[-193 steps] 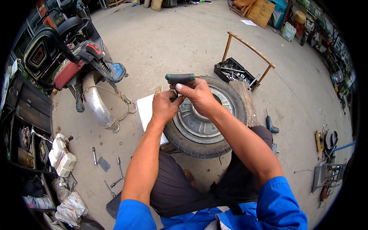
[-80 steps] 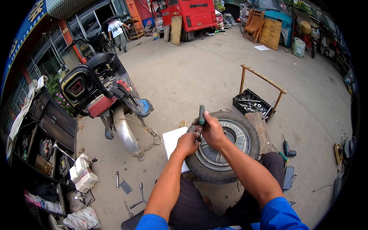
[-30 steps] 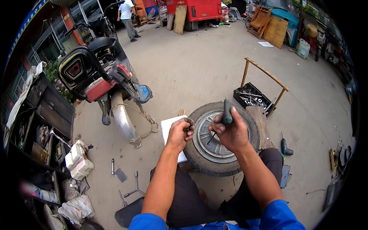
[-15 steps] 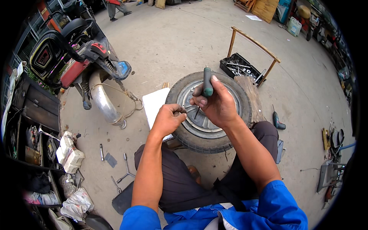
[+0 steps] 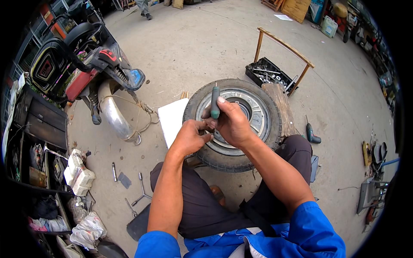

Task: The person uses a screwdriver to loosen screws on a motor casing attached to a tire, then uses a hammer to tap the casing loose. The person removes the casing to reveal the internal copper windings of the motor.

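Observation:
A wheel with a black tyre (image 5: 262, 99) and a grey metal hub (image 5: 261, 116) lies flat in front of my knees. Over it, my right hand (image 5: 235, 125) is closed around a screwdriver with a dark green handle (image 5: 215, 102), held upright with a thin metal end at the top. My left hand (image 5: 188, 136) hovers over the tyre's left side, its fingers pinched close to my right fingertips. Whatever the left fingers hold, if anything, is too small or hidden to name.
Under the wheel's right side is a wooden board (image 5: 278, 105); beyond stands a black toolbox (image 5: 269, 71) with a wooden handle. A green drill (image 5: 312, 134) lies at right. A white sheet (image 5: 168, 118), a three-armed wrench (image 5: 142, 189) and a partly dismantled scooter (image 5: 81, 73) are at left.
My right hand has moved left with the screwdriver, bringing its fingers up to my left hand. The left hand has shifted slightly right. In the background, a walking person has moved right.

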